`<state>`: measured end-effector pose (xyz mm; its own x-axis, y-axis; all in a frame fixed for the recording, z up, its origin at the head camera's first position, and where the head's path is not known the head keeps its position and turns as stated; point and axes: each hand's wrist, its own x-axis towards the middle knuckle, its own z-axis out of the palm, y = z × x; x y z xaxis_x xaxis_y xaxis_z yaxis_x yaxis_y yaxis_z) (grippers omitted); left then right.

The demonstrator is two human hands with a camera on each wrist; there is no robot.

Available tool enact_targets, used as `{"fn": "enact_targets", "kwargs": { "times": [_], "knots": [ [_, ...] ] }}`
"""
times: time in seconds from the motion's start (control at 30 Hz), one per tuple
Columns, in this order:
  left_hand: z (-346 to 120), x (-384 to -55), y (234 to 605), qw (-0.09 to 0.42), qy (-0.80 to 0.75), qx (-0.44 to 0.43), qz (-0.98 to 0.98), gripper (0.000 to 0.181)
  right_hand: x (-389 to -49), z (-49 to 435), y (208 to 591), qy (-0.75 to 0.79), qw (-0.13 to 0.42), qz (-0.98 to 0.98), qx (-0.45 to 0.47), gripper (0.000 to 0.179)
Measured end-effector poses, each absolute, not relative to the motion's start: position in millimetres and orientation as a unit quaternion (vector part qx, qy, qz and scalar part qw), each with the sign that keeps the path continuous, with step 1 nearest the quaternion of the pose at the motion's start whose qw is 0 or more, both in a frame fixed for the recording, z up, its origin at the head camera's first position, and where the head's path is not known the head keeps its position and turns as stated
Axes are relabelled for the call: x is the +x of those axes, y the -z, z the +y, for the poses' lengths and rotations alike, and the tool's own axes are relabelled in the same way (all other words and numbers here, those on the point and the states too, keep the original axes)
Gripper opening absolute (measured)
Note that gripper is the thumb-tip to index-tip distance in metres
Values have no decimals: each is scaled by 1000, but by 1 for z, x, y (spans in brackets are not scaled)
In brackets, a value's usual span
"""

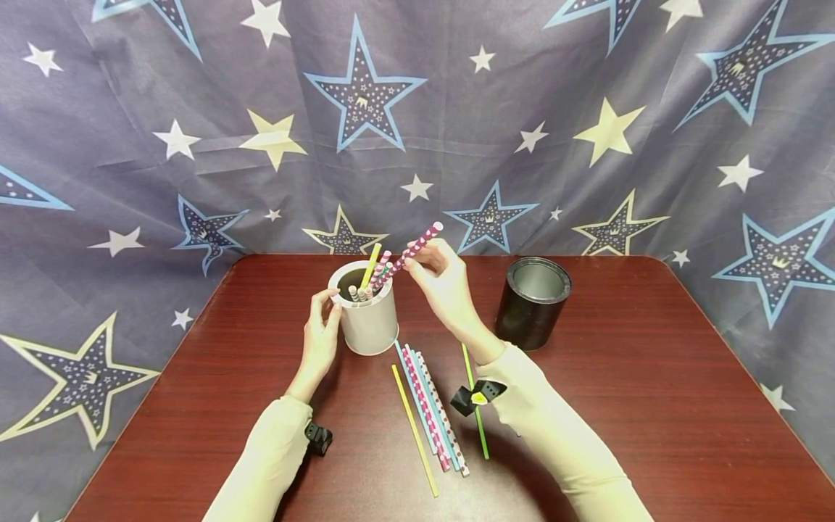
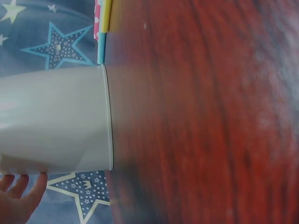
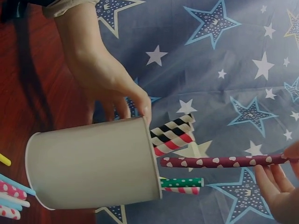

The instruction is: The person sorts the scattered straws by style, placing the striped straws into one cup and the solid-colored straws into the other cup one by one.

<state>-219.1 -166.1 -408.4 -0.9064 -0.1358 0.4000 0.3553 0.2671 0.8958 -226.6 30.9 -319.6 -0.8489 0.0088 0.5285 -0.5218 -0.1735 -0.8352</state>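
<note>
A light grey cylindrical pot (image 1: pixel 370 330) stands upright on the table, holding several patterned straws, among them a yellow straw (image 1: pixel 371 265) and a green dotted straw (image 3: pixel 182 182). At its left rim, my left hand (image 1: pixel 321 333) holds the pot, thumb and fingers against the edge and side. My right hand (image 1: pixel 446 283) pinches a maroon straw with white hearts (image 3: pixel 219 162) near its upper end. That straw slants over the pot, and in the right wrist view its lower end shows just outside the mouth. The left wrist view shows the pot's side (image 2: pixel 56 119) and left fingertips.
A black cylindrical pot (image 1: pixel 531 312) stands at the right. Several straws lie in front of the grey pot: a yellow one (image 1: pixel 414 431), blue ones, a pink dotted straw (image 1: pixel 427 413) and a white dotted straw (image 1: pixel 443 413). A green straw (image 1: pixel 481 431) lies under the right forearm.
</note>
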Motion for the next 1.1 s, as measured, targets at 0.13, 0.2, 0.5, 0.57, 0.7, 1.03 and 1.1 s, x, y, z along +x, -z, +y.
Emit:
{"fn": "enact_targets", "kwargs": {
  "times": [0.13,0.2,0.5,0.57,0.7,1.03,1.1],
  "knots": [
    [-166,-219,408,205,602,-73,-768,29,-230,25,325,-736,171,-622,207,21],
    [-166,-219,409,205,601,-72,-769,29,-232,22,328,-737,165,-623,205,21],
    [-167,-219,410,202,603,-70,-769,29,-239,15,333,-712,130,-656,216,20],
    [-167,-219,411,202,603,-70,-769,29,-238,16,333,-709,113,-660,220,22],
    [-167,-219,411,202,603,-70,-769,29,-228,22,328,-716,85,-655,225,27],
    [-166,-221,411,200,608,-72,-765,29,-229,40,349,-674,63,-702,222,26],
    [-166,-221,411,201,608,-72,-765,29,-232,43,357,-660,58,-714,227,26]
  ]
}}
